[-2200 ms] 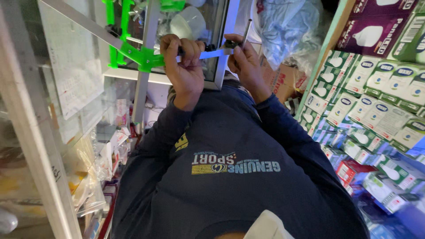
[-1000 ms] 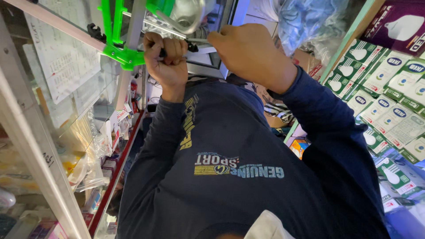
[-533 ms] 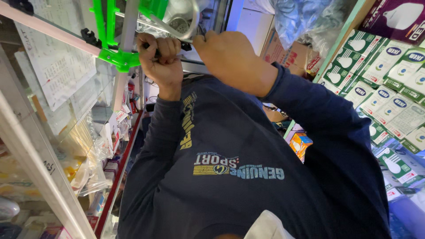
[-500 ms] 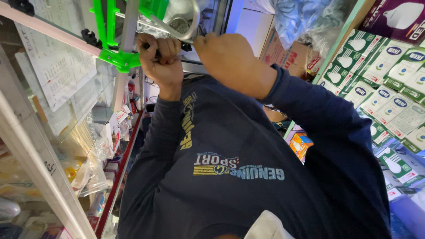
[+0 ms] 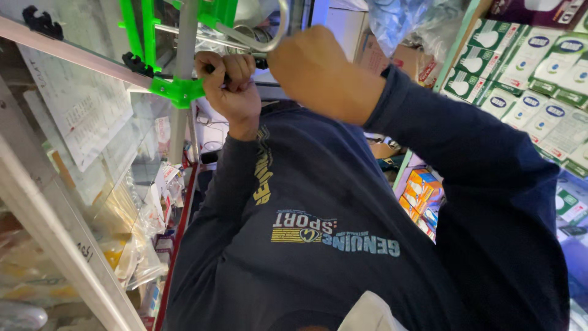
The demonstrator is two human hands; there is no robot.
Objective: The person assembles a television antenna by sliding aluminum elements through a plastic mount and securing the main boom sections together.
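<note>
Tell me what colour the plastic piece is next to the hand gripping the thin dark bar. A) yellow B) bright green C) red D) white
B: the plastic piece clamped on the grey post is bright green, right beside the left hand, whose fingers are curled around the thin dark bar.

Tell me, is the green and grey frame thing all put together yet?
Partly. The green plastic joint already sits on the grey upright bar. In hand: the left hand is curled tight around a thin dark rod beside that joint, and the right hand is fisted next to it. What remains cannot be seen.
</note>
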